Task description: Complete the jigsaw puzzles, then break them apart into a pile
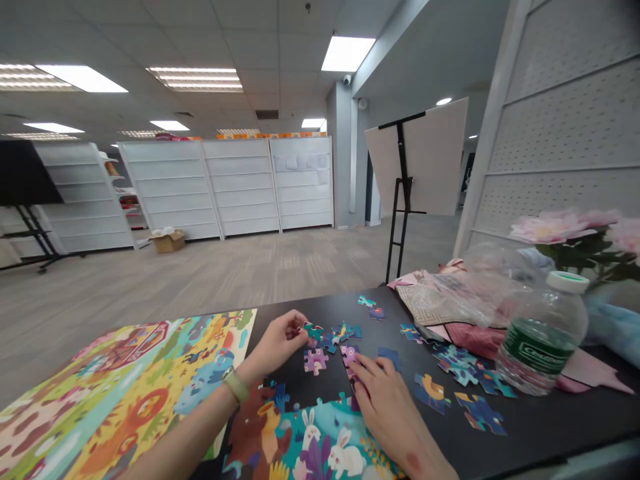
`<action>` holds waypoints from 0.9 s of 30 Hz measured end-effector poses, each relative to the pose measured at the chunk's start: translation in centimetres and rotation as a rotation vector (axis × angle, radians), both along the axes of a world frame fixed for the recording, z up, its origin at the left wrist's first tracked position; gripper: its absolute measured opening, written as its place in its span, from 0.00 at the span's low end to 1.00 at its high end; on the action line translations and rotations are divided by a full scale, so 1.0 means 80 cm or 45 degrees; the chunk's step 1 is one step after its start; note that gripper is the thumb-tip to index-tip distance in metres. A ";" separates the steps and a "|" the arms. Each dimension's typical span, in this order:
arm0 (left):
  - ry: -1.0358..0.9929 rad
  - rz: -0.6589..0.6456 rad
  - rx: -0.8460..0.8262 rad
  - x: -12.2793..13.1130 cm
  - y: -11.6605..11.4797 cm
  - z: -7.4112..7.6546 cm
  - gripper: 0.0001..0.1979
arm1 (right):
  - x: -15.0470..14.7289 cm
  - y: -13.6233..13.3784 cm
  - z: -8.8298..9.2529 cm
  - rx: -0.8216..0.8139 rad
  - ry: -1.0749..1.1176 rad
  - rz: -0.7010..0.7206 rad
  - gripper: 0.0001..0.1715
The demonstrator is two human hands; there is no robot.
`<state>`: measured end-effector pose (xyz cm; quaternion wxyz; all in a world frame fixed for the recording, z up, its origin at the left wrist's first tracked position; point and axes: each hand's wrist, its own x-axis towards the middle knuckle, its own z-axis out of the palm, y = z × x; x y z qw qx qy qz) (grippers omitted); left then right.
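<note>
Bare right hand (383, 407) lies palm down at lower centre, fingers spread apart, their tips pressing a purple jigsaw piece (349, 355) at the top edge of a partly built cartoon-animal jigsaw puzzle (310, 433) on a black tabletop (550, 427). Left hand (283, 340), a green wristband (237, 387) at its wrist, angles in from the lower left, fingers bunched together at a teal jigsaw piece (313, 331); whether they clamp it, I cannot tell. Loose blue jigsaw pieces (430, 393) lie right of the hands, near a clear plastic water bottle with a green label (543, 340). A colourful printed animal picture sheet (125, 380) covers the lower left
</note>
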<state>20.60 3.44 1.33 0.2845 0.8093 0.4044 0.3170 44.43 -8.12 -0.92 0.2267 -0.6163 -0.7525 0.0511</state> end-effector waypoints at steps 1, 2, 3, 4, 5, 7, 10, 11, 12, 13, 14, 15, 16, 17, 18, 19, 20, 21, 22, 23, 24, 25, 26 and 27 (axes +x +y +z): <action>-0.160 -0.036 -0.075 0.003 -0.013 -0.005 0.11 | -0.001 0.000 0.001 0.002 -0.008 0.002 0.26; -0.307 -0.070 -0.156 0.006 -0.025 -0.010 0.14 | -0.002 0.000 0.003 0.005 -0.021 0.003 0.25; -0.435 -0.098 -0.236 0.010 -0.035 -0.014 0.15 | -0.002 0.000 0.004 0.005 -0.038 0.005 0.25; -0.517 -0.123 -0.304 0.013 -0.044 -0.018 0.16 | -0.003 0.000 0.006 0.001 -0.057 0.004 0.24; -0.544 -0.147 -0.351 0.016 -0.051 -0.022 0.17 | -0.003 0.001 0.007 -0.006 -0.074 0.005 0.24; -0.548 -0.188 -0.406 0.020 -0.061 -0.025 0.16 | -0.001 0.005 0.006 -0.032 -0.066 0.018 0.24; -0.584 -0.205 -0.442 0.024 -0.073 -0.025 0.15 | 0.007 0.013 0.003 -0.004 0.133 -0.015 0.29; -0.611 -0.204 -0.460 0.025 -0.075 -0.025 0.16 | 0.010 0.016 0.002 0.038 0.228 -0.055 0.30; -0.634 -0.204 -0.481 0.026 -0.077 -0.025 0.16 | 0.012 0.017 0.002 0.087 0.321 -0.100 0.29; -0.651 -0.206 -0.503 0.026 -0.078 -0.026 0.16 | 0.013 0.018 0.003 0.124 0.406 -0.139 0.27; -0.663 -0.211 -0.522 0.027 -0.079 -0.028 0.16 | 0.013 0.018 0.004 0.136 0.481 -0.158 0.25; -0.670 -0.215 -0.534 0.027 -0.079 -0.030 0.15 | 0.010 0.017 0.006 0.119 0.544 -0.149 0.22; -0.677 -0.216 -0.540 0.027 -0.079 -0.032 0.15 | 0.006 0.015 0.009 0.082 0.594 -0.113 0.21; -0.683 -0.215 -0.543 0.028 -0.078 -0.035 0.14 | 0.001 0.012 0.012 0.035 0.629 -0.060 0.20; -0.688 -0.216 -0.546 0.028 -0.078 -0.037 0.14 | -0.005 0.009 0.014 -0.012 0.647 0.004 0.21; -0.693 -0.218 -0.551 0.029 -0.077 -0.038 0.14 | -0.011 0.006 0.017 -0.046 0.649 0.066 0.21; -0.697 -0.218 -0.557 0.029 -0.077 -0.039 0.14 | -0.016 0.004 0.019 -0.071 0.643 0.124 0.21; -0.697 -0.220 -0.564 0.030 -0.077 -0.039 0.14 | -0.021 0.002 0.020 -0.092 0.640 0.172 0.22; -0.695 -0.227 -0.573 0.031 -0.078 -0.038 0.14 | -0.024 0.001 0.020 -0.114 0.643 0.205 0.22; -0.692 -0.234 -0.578 0.032 -0.079 -0.037 0.14 | -0.025 0.001 0.019 -0.134 0.656 0.218 0.21; -0.684 -0.237 -0.574 0.033 -0.080 -0.034 0.14 | -0.025 0.001 0.017 -0.151 0.676 0.210 0.20; -0.656 -0.231 -0.555 0.033 -0.082 -0.031 0.13 | -0.023 0.003 0.014 -0.163 0.706 0.184 0.19; -0.595 -0.207 -0.515 0.032 -0.084 -0.027 0.12 | -0.019 0.004 0.011 -0.169 0.747 0.142 0.18; -0.499 -0.169 -0.448 0.030 -0.087 -0.022 0.11 | -0.015 0.006 0.006 -0.167 0.796 0.091 0.17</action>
